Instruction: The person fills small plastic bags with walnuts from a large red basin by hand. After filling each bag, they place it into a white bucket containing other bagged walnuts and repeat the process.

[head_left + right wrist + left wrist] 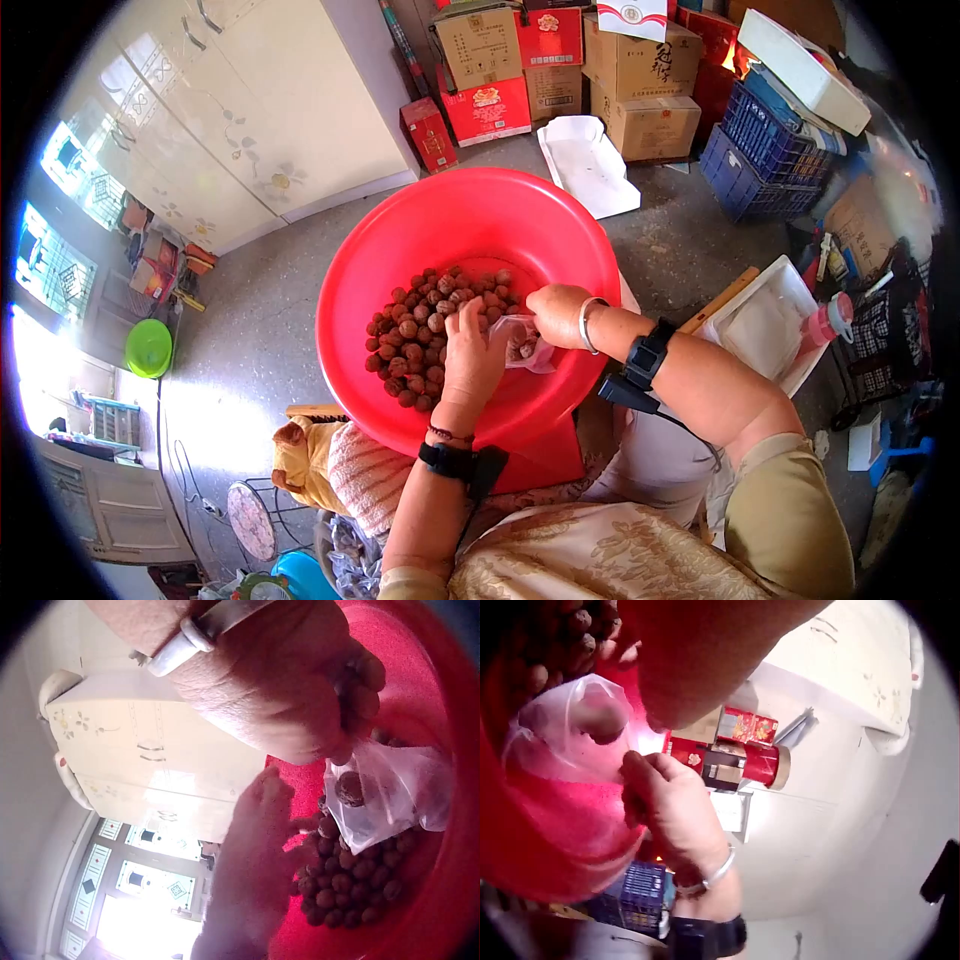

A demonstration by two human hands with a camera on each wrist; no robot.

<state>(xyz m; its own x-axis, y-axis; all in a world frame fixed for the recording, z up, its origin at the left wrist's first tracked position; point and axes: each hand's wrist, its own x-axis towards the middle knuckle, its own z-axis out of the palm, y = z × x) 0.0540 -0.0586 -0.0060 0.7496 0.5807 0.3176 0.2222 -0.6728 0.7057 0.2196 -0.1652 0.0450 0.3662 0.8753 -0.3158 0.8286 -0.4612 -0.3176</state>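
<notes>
A big red plastic basin (455,212) holds a heap of brown walnuts (410,340). My left hand (474,365) reaches over the heap, its fingers loosely bent among the walnuts at the right side. A thin clear plastic bag (535,355) hangs inside the basin to the right of that hand. My right hand (560,315) pinches the bag's edge between thumb and fingers. In the right wrist view, a walnut (349,789) shows through the bag (382,799). The left wrist view has the right hand (671,802) gripping the bag's rim.
Stacked cartons (640,60) and blue crates (765,145) stand beyond the basin. A white foam tray (590,165) lies on the floor behind it. At the right is a white box (765,310) with a pink bottle (825,322). A pink towel (365,475) lies at the front left.
</notes>
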